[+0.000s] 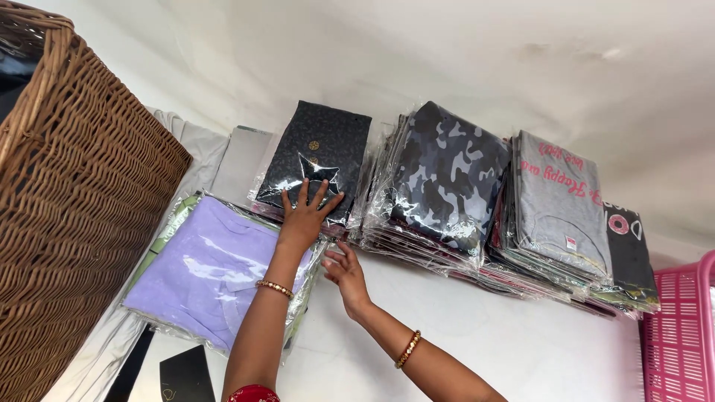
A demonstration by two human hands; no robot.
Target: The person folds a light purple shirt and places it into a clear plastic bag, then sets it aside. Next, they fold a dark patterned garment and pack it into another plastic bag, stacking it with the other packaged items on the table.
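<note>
Seen from the head camera, the left hand (304, 216) is pressing flat, fingers spread, on a black bagged garment (316, 156) topping a pile beside the camouflage stack (447, 179), while the right hand (346, 272) is hovering open and empty at its edge; the soft, light, slippery packet looks best gripped by its edges.

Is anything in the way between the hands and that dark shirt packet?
Nothing visible is. The left hand already lies flat on the dark packaged shirt, and the right hand is beside its lower edge, open.
</note>
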